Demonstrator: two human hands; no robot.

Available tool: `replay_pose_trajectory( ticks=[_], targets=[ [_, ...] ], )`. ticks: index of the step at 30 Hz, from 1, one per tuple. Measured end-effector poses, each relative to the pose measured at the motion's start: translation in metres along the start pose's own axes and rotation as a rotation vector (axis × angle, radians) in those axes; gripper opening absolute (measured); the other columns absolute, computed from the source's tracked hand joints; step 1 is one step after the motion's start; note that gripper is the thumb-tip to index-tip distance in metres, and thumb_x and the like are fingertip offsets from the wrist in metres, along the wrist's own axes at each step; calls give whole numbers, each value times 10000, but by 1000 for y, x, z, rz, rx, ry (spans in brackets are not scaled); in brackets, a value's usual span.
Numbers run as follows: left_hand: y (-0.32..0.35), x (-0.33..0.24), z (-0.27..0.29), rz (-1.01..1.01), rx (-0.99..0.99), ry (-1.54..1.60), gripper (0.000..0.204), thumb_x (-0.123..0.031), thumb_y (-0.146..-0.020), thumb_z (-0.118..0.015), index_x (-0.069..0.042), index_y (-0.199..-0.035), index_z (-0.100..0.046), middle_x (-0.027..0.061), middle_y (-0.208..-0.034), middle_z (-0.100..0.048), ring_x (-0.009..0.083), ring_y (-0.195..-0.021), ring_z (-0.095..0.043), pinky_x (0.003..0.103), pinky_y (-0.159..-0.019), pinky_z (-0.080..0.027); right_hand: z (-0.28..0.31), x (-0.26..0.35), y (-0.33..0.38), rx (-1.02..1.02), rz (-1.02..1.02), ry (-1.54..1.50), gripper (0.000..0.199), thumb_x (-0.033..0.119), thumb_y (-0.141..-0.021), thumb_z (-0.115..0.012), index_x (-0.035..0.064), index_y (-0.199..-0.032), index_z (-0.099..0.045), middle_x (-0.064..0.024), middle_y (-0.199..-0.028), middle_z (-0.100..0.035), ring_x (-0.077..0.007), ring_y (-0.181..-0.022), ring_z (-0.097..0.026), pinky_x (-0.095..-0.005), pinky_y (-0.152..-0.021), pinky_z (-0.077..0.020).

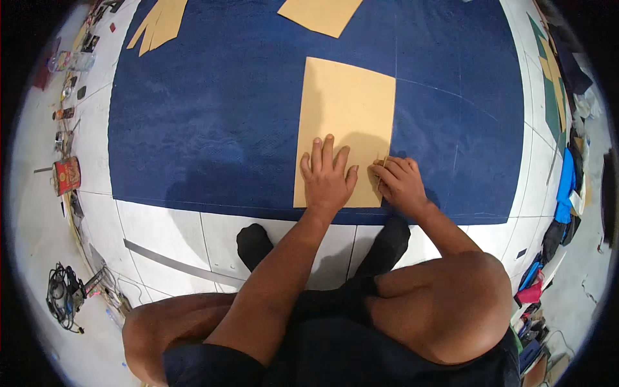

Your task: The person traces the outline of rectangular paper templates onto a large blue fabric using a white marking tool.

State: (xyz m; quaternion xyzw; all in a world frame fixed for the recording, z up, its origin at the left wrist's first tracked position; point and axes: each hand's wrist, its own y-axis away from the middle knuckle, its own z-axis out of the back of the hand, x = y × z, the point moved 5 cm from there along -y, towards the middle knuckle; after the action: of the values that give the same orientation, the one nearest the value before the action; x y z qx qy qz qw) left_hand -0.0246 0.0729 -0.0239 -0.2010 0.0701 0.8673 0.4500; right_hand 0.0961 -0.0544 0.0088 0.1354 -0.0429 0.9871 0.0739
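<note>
A tan card sheet [348,97], roughly rectangular with a slanted top edge, lies flat on a large dark blue cloth [206,129]. My left hand [327,180] rests on the sheet's lower part, fingers spread and palm down. Along the sheet's lower right edge is my right hand [401,184], its thumb and fingers pinched together. Something thin shows at those fingertips, too small to name; it may be a slim tool or the card's edge. Thin pale lines run across the cloth to the right of the sheet.
More tan card pieces [325,14] lie at the cloth's far edge, with slit ones [160,27] at far left. A grey metal ruler [174,261] is on the white tiles near my feet. A red can [66,176] stands left; piled cloth and odds and ends [564,187] line the right.
</note>
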Motion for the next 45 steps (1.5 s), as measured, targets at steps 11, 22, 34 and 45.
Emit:
replay_pose_trajectory(
  ticks=[11, 22, 34, 45],
  targets=[
    [4, -5, -20, 4, 53, -47, 546, -461, -929, -596, -176, -1394, -574, 142, -1552, -404, 346, -1486, -281, 561, -1178, -213, 39, 42, -90, -11, -51, -584, 202, 182, -973, -617, 75, -1107, -724, -134, -1034, -690, -314, -967, -657, -437, -889, -490],
    [9, 0, -23, -32, 57, 22, 587, -503, -975, -537, -158, -1449, -528, 189, -1632, -277, 378, -1546, -150, 558, -1245, -124, -37, 112, -103, 307, 252, -654, 234, 302, -940, -675, 81, -1007, -715, -174, -957, -725, -352, -989, -682, -497, -981, -452],
    [8, -1, -27, -29, 108, -21, 593, -517, -988, -489, -165, -1464, -508, 178, -1649, -234, 372, -1556, -102, 547, -1252, -81, -37, 110, -98, 284, 249, -648, 217, 301, -945, -663, 95, -994, -712, -201, -972, -712, -368, -1001, -676, -519, -975, -438],
    [-1, 2, -19, 121, 238, 257, 599, -475, -964, -555, -149, -1464, -497, 188, -1582, -351, 376, -1496, -278, 555, -1239, -159, -13, 77, -128, 89, 279, -400, 126, 174, -887, -684, 112, -995, -706, -158, -950, -704, -349, -984, -665, -519, -996, -463]
  ],
)
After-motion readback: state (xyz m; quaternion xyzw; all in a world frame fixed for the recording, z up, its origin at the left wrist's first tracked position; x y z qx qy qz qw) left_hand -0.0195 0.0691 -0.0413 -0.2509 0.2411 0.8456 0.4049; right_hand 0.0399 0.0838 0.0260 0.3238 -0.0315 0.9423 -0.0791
